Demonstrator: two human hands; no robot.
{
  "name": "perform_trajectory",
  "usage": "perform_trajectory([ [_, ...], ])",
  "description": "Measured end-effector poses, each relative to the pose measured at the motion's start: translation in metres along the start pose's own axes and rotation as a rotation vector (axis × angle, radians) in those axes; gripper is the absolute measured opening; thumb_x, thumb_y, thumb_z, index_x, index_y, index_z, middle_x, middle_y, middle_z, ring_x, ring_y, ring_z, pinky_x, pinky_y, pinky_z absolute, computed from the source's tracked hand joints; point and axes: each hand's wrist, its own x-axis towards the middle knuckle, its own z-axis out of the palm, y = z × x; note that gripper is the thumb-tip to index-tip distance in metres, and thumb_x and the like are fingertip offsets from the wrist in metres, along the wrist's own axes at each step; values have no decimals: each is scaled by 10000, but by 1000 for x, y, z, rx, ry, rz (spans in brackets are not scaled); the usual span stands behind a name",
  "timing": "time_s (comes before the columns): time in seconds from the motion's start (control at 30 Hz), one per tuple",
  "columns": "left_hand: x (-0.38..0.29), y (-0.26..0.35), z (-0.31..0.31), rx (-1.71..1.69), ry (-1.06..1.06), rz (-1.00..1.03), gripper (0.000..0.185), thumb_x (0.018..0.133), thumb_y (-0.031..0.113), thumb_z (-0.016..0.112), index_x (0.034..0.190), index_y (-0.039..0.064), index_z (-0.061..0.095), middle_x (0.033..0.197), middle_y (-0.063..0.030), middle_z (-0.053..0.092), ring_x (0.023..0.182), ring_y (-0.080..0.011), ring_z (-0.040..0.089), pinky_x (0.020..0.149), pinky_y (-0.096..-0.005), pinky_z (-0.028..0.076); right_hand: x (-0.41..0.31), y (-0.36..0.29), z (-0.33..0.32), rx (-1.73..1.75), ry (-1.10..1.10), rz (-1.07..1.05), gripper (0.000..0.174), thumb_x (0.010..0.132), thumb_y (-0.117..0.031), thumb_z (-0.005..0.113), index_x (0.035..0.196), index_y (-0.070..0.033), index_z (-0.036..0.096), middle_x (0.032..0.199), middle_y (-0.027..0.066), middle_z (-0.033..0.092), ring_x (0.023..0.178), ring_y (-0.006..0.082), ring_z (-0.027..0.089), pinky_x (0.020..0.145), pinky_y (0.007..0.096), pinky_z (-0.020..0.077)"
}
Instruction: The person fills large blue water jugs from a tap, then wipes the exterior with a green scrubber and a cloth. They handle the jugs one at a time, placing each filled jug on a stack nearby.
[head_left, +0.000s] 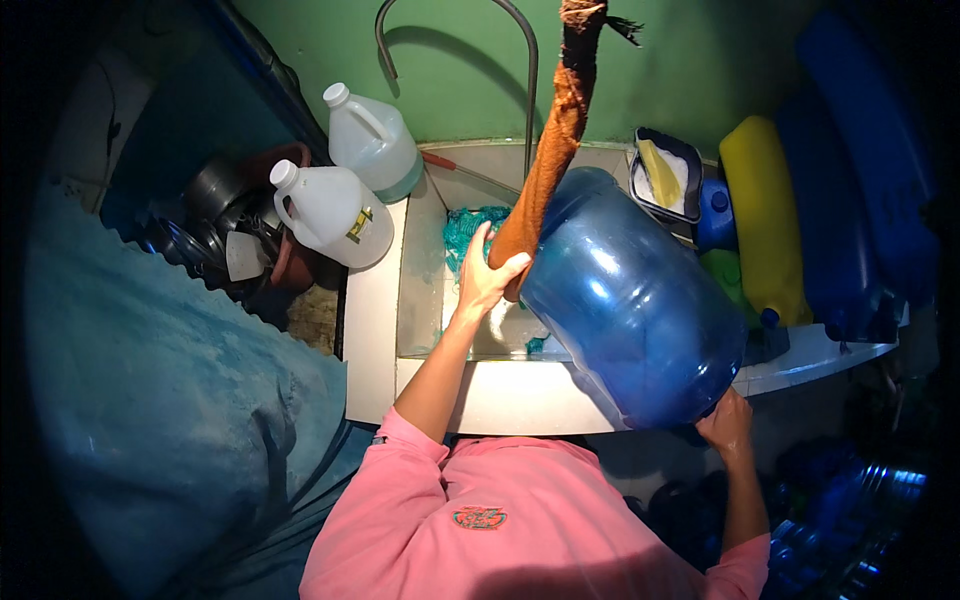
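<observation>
A large translucent blue plastic water jug (637, 300) lies tilted across the front right of a tiled sink (427, 300). My right hand (726, 424) grips its lower right end, the fingers partly hidden behind it. My left hand (487, 274) is wrapped around the lower end of a brown cloth-covered pipe or hose (536, 187), which comes down from above the sink. That lower end is close beside the jug; I cannot tell whether they touch. Behind my left hand, teal netting (469, 232) lies in the sink, and a smaller teal scrap (538, 344) sits near its front wall.
Two white-capped plastic jugs (334, 217) (375, 146) stand on the left ledge. Metal pots (217, 187) fill a reddish basin beyond. A curved metal spout (531, 90) rises behind. Right: a tub of white powder (679, 180), yellow (765, 217) and blue containers (832, 225).
</observation>
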Motion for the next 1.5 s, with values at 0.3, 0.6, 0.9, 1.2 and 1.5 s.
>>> perform_trajectory([
  [0.3,57,113,21,511,-94,54,1344,553,817,784,1526,-19,387,1535,-207,454,1483,-331,353,1208,-619,170,-17,1,14,56,65,39,492,692,-288,869,1024,26,687,977,248,719,924,447,694,817,499,550],
  [0.6,93,137,71,930,-196,235,920,697,620,739,1402,58,552,1415,-187,568,1391,-432,441,1105,-816,101,-12,-1,15,-144,162,-276,422,639,-101,773,1018,8,623,904,181,653,868,412,645,786,466,504],
  [0.9,61,138,31,977,-314,236,657,918,625,530,1276,87,646,1296,-170,648,1322,-351,538,1083,-695,314,-10,-19,25,-244,186,-202,283,693,-28,701,961,-9,614,879,144,577,866,359,603,777,417,451],
  [1.2,30,82,-50,11,-362,35,931,837,467,801,1500,-58,412,1388,-210,606,1275,-252,583,1099,-358,424,-12,-35,31,-326,169,-108,343,714,-142,769,973,18,613,955,137,535,913,326,564,789,406,425],
  [1.5,17,36,-64,-265,-386,15,778,798,94,783,1476,-82,445,1417,-143,571,1301,-198,540,1129,-335,392,15,-19,-5,296,-285,41,526,694,-211,860,1101,48,651,1041,149,662,970,321,663,873,405,517],
])
